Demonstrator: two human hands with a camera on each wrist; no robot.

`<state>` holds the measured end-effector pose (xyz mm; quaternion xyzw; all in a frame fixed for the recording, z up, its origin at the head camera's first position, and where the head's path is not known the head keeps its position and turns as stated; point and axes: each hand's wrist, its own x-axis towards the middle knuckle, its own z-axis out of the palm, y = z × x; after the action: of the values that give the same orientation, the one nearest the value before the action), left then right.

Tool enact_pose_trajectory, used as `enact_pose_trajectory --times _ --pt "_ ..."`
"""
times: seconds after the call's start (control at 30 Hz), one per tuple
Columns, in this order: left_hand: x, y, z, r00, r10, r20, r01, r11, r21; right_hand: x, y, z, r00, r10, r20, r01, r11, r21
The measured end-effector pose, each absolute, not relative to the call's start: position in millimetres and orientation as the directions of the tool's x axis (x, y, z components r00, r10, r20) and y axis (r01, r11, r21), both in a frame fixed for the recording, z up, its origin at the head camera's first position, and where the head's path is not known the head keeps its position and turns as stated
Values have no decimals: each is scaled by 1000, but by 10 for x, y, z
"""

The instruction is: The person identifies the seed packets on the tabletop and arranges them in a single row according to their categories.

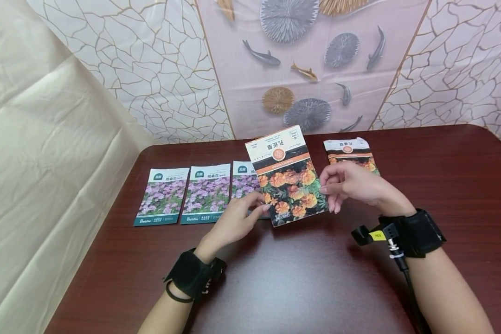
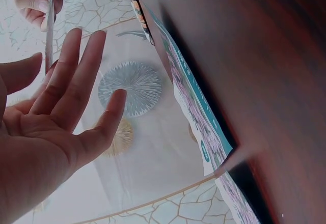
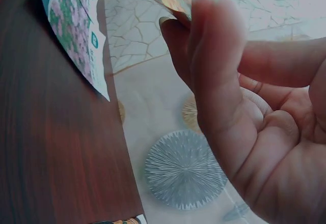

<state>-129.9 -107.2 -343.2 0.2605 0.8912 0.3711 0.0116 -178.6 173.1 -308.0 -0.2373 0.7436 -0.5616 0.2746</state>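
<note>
An orange marigold seed packet (image 1: 287, 178) is held tilted above the table, its printing upside down. My right hand (image 1: 355, 183) pinches its right edge between thumb and fingers. At the lower left edge, my left hand (image 1: 238, 218) has the packet between thumb and index finger, the other fingers spread in the left wrist view. Behind the right hand lies a second marigold packet (image 1: 350, 150), partly covered. Two purple-flower seed packets, one at the far left (image 1: 162, 197) and one beside it (image 1: 206, 195), lie in a row with a third (image 1: 243, 178), partly hidden by the held packet.
The dark red-brown table (image 1: 317, 287) reaches back to a patterned cloth (image 1: 171, 69) with fish and round motifs. Pale sheeting (image 1: 37, 162) hangs along the left side. A cable (image 1: 407, 278) runs from the right wrist strap (image 1: 417, 234) down the forearm.
</note>
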Motion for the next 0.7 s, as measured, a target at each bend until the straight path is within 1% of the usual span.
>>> enact_pose_trajectory --times 0.3,0.5,0.7 --pt "-1301 -1066 -3452 -866 456 205 466 589 660 -1750 1652 -3103 -731 -655 -192 19 261 -965" --pt "-1292 -1058 -3443 -873 442 204 456 597 660 -1753 1640 -3134 -710 -676 -198 25 256 -966" --pt "-1287 -1049 -3444 -875 432 220 460 598 656 -1761 1641 -3152 -714 -672 -197 14 267 -964"
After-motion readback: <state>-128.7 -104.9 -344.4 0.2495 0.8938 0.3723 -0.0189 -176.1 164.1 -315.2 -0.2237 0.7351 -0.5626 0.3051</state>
